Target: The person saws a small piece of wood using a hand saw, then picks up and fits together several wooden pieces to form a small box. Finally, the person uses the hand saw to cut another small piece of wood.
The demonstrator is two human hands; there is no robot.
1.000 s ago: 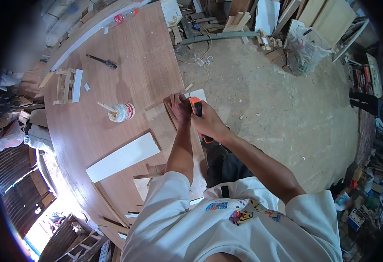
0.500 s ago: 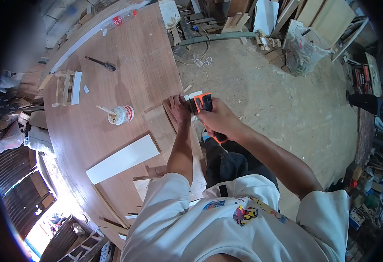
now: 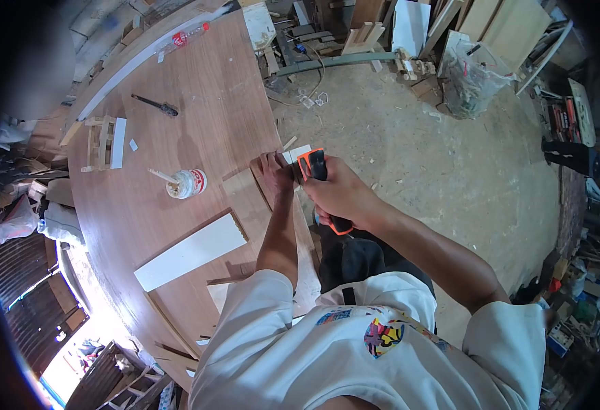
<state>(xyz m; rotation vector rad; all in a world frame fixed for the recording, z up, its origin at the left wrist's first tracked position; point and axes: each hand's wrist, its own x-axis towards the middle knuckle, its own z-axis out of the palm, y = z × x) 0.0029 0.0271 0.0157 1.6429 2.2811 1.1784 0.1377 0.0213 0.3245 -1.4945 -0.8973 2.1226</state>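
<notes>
At the table's right edge, my left hand (image 3: 276,171) grips a narrow board, fingers bent over it. The white end of the board (image 3: 296,152) juts out past the edge. My right hand (image 3: 344,190) is closed round the orange and black handle of a handsaw (image 3: 312,164), close beside my left hand. Most of the saw's blade is hidden by the handle and my hands. A white panel (image 3: 192,251) lies on the table nearer to me, its raw edge facing away.
On the wooden table (image 3: 197,89) stand a white tub (image 3: 188,184) with a stick in it and a small slatted wood piece (image 3: 98,145). A dark tool (image 3: 154,104) and a plastic bottle (image 3: 185,35) lie farther off. A scrap-filled bag (image 3: 474,78) sits on the floor.
My right hand and the saw have shifted slightly back towards me. My left hand stays on the board. The whole view has drifted a little.
</notes>
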